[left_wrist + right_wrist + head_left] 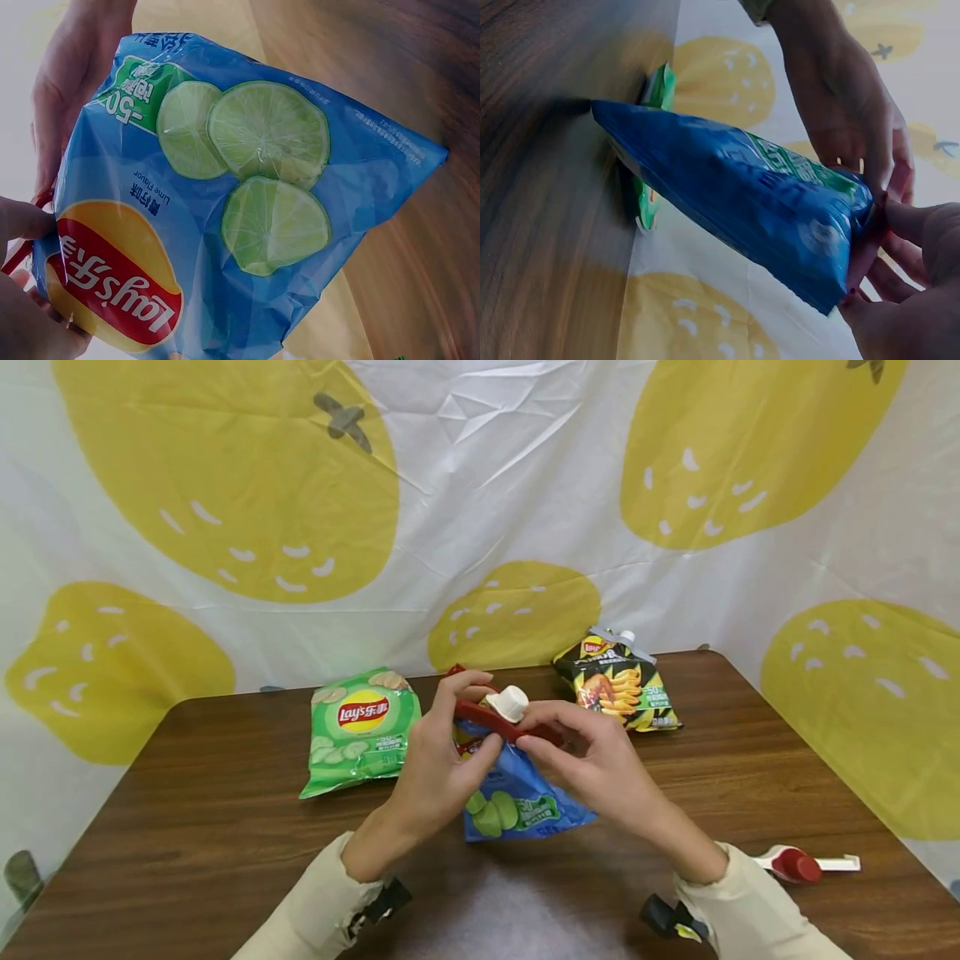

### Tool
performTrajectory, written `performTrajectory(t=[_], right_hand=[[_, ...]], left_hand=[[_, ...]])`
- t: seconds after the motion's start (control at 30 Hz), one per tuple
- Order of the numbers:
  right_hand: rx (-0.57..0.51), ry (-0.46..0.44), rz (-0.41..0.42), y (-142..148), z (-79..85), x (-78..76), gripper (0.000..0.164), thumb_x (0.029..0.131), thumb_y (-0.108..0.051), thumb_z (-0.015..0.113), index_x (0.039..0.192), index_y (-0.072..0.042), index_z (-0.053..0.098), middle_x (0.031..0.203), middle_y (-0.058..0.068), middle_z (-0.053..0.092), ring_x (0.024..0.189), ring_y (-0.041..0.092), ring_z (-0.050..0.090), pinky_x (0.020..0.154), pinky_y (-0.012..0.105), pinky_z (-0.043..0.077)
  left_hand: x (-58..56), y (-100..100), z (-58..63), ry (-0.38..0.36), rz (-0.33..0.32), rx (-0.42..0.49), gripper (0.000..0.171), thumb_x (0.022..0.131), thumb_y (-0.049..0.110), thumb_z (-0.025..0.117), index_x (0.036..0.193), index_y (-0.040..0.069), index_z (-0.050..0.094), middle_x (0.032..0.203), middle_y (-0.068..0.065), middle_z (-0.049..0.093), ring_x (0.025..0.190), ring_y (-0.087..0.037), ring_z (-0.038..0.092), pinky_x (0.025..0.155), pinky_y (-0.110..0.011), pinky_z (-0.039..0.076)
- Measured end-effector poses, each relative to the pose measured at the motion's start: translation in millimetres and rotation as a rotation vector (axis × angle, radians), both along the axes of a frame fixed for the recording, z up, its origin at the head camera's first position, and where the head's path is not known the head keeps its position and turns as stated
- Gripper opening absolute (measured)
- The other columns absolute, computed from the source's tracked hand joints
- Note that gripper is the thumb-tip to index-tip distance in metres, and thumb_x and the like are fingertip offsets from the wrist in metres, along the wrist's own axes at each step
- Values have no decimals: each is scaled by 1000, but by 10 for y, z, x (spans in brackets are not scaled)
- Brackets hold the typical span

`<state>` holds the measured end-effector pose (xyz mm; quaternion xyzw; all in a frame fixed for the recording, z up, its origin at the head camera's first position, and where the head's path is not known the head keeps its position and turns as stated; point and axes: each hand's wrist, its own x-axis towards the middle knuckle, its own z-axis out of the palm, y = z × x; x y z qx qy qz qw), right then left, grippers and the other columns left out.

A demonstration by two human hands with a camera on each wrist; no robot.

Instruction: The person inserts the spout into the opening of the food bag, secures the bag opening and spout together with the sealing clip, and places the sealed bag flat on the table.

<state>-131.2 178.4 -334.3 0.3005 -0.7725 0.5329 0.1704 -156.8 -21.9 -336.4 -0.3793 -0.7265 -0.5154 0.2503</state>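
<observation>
Both hands hold a red bag clip with a spout (483,718) at the top of a blue Lay's lime chip bag (521,781). A white cap (513,701) sits on this clip. My left hand (441,760) grips the clip's left part, thumb in front and fingers behind. With thumb and fingers, my right hand (600,760) pinches its right part. In the left wrist view the bag's printed front (225,195) faces the camera. The right wrist view shows the bag (735,195) from its side, its lower end at the table. Fingers partly hide the clip.
A green Lay's bag (363,731) lies left of the blue one. At the back right, a black-and-yellow Lay's bag (618,685) bears a grey clip (622,643) with a white cap. A white clip with a red cap (797,865) lies on the wooden table (247,860). A patterned curtain hangs behind.
</observation>
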Motion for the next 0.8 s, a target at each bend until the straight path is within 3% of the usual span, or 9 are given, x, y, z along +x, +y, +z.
performTrajectory(t=[0.17,0.33,0.43,0.6,0.8], right_hand=[[-62,12,1,-42,-16,12,23,89,6,68,106,0,54,108,7,65,96,20,63,80,27,55],[-71,37,-11,-46,-7,11,30,87,10,69,105,2,46,118,9,64,105,22,64,88,28,54],[-71,31,8,-42,-1,7,37,87,9,69,116,1,49,126,10,61,113,23,63,94,30,52],[4,-31,60,-17,3,-4,59,93,4,64,145,-12,44,134,8,59,120,20,60,97,29,49],[71,-66,81,-9,-2,-17,58,98,-2,59,151,-15,41,133,6,59,115,18,61,94,27,50]], left_hand=[[12,8,-11,-38,-19,20,59,84,-3,71,135,10,45,115,-8,65,97,-16,63,68,-28,54],[25,24,-21,-79,-44,30,60,84,-4,71,136,11,42,116,-7,65,99,-16,64,67,-27,56],[32,29,-20,-85,-48,34,60,84,-3,72,135,10,43,116,-7,65,99,-17,65,68,-28,56],[40,31,-29,-92,-49,17,60,83,-1,74,134,12,45,114,-7,66,95,-17,66,64,-28,55],[37,32,-43,-51,-40,7,59,83,-3,71,134,9,44,116,-4,66,99,-15,64,72,-28,55]])
